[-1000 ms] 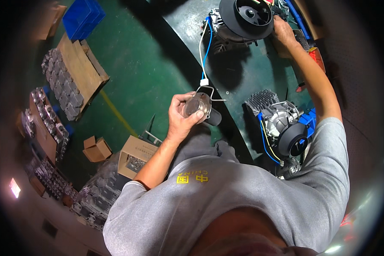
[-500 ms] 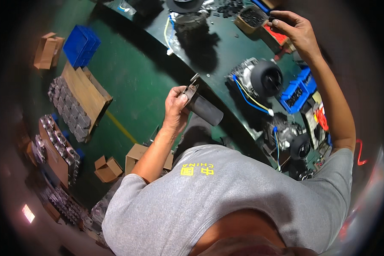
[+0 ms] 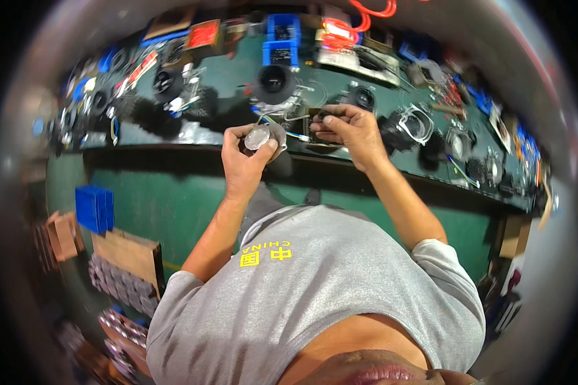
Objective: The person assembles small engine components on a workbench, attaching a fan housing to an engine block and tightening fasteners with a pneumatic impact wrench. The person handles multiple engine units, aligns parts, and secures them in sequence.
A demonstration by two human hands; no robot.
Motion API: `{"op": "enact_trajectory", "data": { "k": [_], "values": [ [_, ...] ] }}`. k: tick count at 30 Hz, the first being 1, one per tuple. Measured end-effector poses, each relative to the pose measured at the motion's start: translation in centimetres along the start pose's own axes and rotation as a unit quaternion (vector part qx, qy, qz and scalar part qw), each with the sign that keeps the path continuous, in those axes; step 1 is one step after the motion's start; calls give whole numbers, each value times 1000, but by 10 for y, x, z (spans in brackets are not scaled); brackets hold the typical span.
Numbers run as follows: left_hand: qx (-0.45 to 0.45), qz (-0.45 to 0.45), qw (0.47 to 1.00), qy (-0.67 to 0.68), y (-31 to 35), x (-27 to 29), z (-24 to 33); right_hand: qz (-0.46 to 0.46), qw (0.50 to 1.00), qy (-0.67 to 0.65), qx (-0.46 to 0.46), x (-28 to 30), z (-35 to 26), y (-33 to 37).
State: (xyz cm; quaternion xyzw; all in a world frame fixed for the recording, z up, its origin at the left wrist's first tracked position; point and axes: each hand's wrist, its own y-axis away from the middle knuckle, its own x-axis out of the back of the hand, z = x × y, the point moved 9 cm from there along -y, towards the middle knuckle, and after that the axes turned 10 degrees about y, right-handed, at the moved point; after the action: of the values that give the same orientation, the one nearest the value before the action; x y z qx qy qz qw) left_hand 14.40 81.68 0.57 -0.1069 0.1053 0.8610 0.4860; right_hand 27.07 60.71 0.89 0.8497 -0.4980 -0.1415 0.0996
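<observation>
At the bench's near edge my left hand (image 3: 243, 168) grips a dark metal cylinder (image 3: 279, 135) with a pale round metal end (image 3: 257, 137); its thumb presses on the rim. A thin bent metal rod (image 3: 294, 119) shows just above the cylinder. To the right, my right hand (image 3: 361, 136) has thumb and fingers pinched together around a small black piece (image 3: 327, 117), too small to name. The two hands are apart. Right behind them stands a motor-like assembly with a black round top (image 3: 273, 81) and blue and yellow wires.
The long green workbench (image 3: 228, 80) carries several similar assemblies, among them one with a pale ring (image 3: 416, 125). Blue bins (image 3: 281, 52) and a red-topped box (image 3: 203, 36) stand at the back. Blue crates (image 3: 95, 208) and cardboard (image 3: 64, 234) lie on the floor at left.
My view has turned to face the bench. My right hand has come from the box of small black parts back beside my left hand. The cylinder has tipped so its round end shows.
</observation>
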Motion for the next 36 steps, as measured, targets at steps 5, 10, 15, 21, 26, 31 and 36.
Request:
{"op": "enact_trajectory", "data": {
  "k": [5,10,15,21,26,31,36],
  "values": [
    [4,-125,988,-86,15,-99,-28,108,993,-14,39,85,1,73],
    [-9,-204,967,-154,21,-167,-43,197,979,-25,55,141,6,112],
    [-49,-243,943,-222,17,-218,-44,297,951,17,87,173,1,129],
    [-197,-289,872,-343,14,-271,-35,452,856,238,81,201,5,147],
    [-204,-371,835,-350,21,-317,-45,498,824,266,42,226,14,168],
    [-232,-408,811,-349,34,-358,-51,495,864,-87,-32,264,45,172],
    [-232,-411,797,-376,48,-404,-64,462,871,167,16,313,32,180]
  ]
}}
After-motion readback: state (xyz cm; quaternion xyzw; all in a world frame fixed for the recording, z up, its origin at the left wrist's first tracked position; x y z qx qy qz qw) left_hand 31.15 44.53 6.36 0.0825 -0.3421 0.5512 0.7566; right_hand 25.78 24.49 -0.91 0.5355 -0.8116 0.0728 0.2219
